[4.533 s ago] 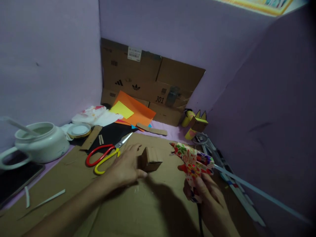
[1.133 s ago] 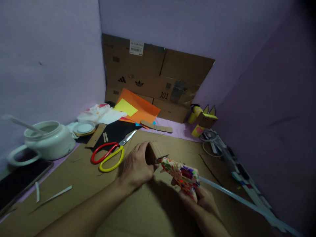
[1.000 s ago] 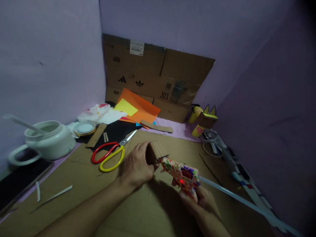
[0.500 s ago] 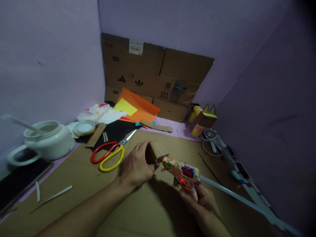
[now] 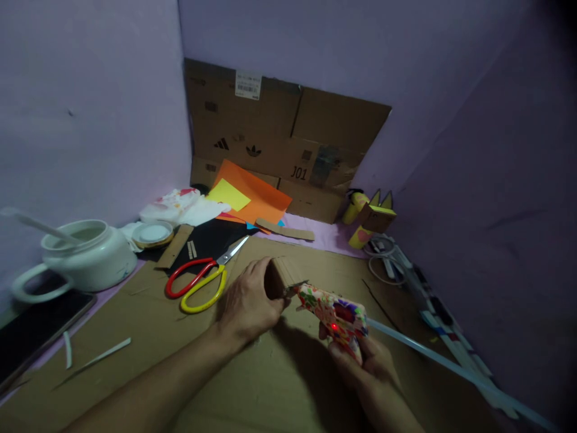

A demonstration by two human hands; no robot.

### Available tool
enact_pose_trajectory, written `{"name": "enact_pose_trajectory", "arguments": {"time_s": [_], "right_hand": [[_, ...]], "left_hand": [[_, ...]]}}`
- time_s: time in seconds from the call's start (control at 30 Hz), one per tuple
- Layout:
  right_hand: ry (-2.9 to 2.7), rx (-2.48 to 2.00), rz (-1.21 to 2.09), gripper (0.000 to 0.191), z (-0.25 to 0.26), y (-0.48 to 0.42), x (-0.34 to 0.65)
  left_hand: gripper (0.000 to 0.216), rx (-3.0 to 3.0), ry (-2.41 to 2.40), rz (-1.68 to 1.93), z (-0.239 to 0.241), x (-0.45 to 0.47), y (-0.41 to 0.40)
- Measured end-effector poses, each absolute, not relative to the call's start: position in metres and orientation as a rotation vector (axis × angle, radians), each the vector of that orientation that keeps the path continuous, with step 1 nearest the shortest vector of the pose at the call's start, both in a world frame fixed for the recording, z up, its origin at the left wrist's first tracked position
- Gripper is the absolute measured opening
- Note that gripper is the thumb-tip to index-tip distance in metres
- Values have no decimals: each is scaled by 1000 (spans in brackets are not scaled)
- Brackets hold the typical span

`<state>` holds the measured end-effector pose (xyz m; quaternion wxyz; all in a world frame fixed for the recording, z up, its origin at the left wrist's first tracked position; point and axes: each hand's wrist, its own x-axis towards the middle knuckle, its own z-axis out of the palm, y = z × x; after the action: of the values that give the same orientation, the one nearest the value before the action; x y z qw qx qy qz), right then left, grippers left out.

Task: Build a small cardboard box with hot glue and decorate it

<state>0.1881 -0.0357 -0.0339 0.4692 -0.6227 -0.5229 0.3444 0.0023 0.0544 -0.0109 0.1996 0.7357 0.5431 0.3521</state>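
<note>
the left hand (image 5: pixel 252 304) and right hand (image 5: pixel 372 364) are bare, as is the slender, tapering left forearm (image 5: pixel 174 373).

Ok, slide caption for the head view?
Left hand grips a small cardboard box while the right hand points a flower-patterned glue gun at the box's edge.

Right of your left hand (image 5: pixel 252 305), held by it, is a small brown cardboard block (image 5: pixel 291 272), striped on top, its darker side toward that hand. Your right hand (image 5: pixel 365 364) grips 1 flower-patterned glue gun (image 5: pixel 331 310), red light lit, nozzle at the block's near right corner; 1 translucent stick (image 5: pixel 428 353) extends behind, rightward past that hand.
</note>
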Motion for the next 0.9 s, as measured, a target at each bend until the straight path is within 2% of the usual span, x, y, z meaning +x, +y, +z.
{"name": "enact_pose_trajectory", "arguments": {"time_s": [0.57,0.77,0.9], "right_hand": [[-1306,-1592,805,34,-29,-32,194],[-1323,-1594,828,38,-28,-32,197],[-1315,-1583,847,38,-31,-32,199]], "left_hand": [[69,1925,1548,935,-15,1,56],[61,1906,1546,918,-14,0,57],[67,1913,1541,906,-14,-1,56]]}}
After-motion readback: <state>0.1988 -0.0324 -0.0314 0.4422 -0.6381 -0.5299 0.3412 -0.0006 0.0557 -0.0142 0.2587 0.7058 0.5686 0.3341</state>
